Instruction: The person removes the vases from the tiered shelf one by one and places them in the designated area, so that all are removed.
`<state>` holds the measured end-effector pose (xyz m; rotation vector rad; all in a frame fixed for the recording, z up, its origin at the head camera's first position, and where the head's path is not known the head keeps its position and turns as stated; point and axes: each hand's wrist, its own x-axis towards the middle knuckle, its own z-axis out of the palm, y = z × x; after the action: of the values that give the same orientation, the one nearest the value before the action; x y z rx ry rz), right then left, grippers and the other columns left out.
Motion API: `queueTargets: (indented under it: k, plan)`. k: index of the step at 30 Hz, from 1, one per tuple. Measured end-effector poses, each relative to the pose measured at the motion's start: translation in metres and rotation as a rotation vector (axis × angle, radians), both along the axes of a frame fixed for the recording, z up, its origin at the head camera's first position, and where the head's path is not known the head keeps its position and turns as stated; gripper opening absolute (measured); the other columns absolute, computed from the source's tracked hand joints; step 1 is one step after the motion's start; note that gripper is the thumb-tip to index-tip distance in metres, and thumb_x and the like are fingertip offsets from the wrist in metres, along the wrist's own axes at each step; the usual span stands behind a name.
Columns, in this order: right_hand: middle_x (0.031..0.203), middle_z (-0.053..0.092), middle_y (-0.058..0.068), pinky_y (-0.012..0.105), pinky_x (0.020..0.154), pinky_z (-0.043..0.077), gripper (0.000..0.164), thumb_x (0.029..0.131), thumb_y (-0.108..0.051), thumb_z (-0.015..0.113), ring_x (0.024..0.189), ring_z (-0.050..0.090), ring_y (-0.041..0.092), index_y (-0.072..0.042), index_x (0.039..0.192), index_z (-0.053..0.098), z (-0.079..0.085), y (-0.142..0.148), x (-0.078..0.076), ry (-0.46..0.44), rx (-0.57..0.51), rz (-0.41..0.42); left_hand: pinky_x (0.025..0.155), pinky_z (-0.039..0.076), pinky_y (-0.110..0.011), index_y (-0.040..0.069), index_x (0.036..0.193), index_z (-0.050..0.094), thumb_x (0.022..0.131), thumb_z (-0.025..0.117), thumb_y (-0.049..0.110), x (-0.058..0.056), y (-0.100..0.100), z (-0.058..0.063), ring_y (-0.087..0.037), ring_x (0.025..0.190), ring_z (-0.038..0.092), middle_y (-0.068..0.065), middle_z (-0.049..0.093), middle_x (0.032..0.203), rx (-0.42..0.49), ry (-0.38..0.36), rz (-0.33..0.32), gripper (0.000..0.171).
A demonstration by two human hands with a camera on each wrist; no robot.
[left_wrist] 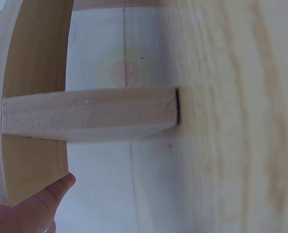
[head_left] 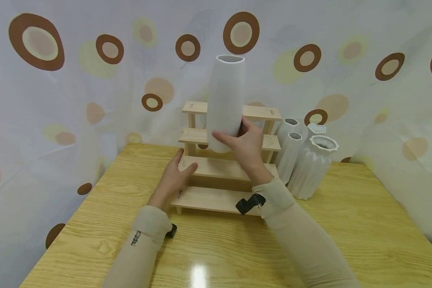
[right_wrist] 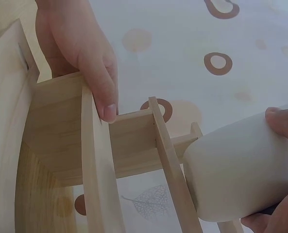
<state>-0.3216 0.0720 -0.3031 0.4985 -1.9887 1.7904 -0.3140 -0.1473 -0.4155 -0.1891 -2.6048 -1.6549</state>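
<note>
A tall white vase (head_left: 226, 96) is held by my right hand (head_left: 247, 146), thumb across its front and fingers round the right side near the base. It stands upright in front of the upper tiers of a pale wooden stepped stand (head_left: 216, 199). The right wrist view shows the vase's rounded base (right_wrist: 241, 165) close by the upper shelf boards. My left hand (head_left: 173, 176) grips the left end of the stand's second shelf from the bottom, its thumb (right_wrist: 102, 92) lying over the board. Fingertips show past a board's edge in the left wrist view.
Several white vases (head_left: 309, 168) with fluted or wavy rims stand close together at the stand's right side. Everything rests on a wood-grain table (head_left: 104, 232). A pale patterned cloth (head_left: 111, 92) hangs behind and along the sides.
</note>
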Motion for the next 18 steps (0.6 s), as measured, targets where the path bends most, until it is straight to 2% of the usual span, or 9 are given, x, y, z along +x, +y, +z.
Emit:
queueTargets:
  k: [9,18]
  plan:
    - [0.120,0.067,0.002,0.036,0.092,0.053,0.067,0.070,-0.025,0.092,0.110,0.063,0.015,-0.011,0.129,0.064,-0.003,0.009,0.008,0.012,0.011,0.002,0.118,0.020,-0.047,0.014,0.160,0.011,0.094,0.059,0.056,0.001,0.001,0.001,-0.027,0.148,0.015,-0.004,0.012,0.164,-0.010,0.009,-0.002,0.091]
    - [0.122,0.067,0.005,0.037,0.094,0.052,0.071,0.068,-0.021,0.093,0.111,0.063,0.018,-0.010,0.131,0.063,-0.005,0.017,0.014,-0.006,-0.014,-0.005,0.118,0.018,-0.046,0.010,0.160,0.012,0.096,0.060,0.050,0.001,0.002,0.003,-0.027,0.149,0.014,-0.006,0.013,0.164,0.000,0.025,-0.002,0.089]
